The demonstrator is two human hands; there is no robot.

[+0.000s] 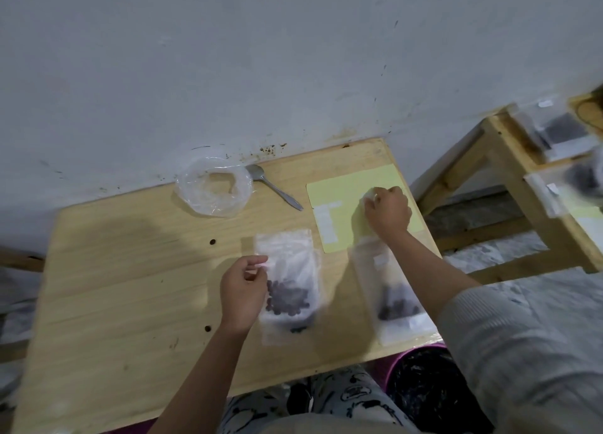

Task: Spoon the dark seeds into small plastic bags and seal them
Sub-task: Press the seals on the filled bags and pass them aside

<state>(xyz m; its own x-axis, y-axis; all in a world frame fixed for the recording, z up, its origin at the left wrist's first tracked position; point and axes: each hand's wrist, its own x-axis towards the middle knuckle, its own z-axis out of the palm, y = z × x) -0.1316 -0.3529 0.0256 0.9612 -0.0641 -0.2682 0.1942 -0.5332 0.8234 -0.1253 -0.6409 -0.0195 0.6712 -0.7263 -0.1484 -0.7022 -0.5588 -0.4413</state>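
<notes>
Patterned trousers (346, 401) and a dark bucket with a pink rim (424, 388) sit under the table's near edge, bucket partly hidden by the grey sleeve (522, 352). Wooden table (130, 270), pale grain, rounded corners; its left half is bare wood with two small dark holes. Far edge meets a scuffed wall.

Left hand (243, 290) pinches the left edge of a clear plastic bag (287, 264) lying flat mid-table, fingers curled on it; dark seeds (288, 298) heaped in its lower half. Right hand (388, 210) is curled over something small and white on a yellow sheet (346, 189) near the right edge; what it grips is too blurred to name. Second bag (391, 296) with seeds lies under the right forearm, smeared by motion, touching the near edge.

Crumpled clear plastic ring (213, 189) and metal spoon (274, 185) lie by the wall. Wooden bench (509, 159) at right, cut off, carrying blurred bags.
</notes>
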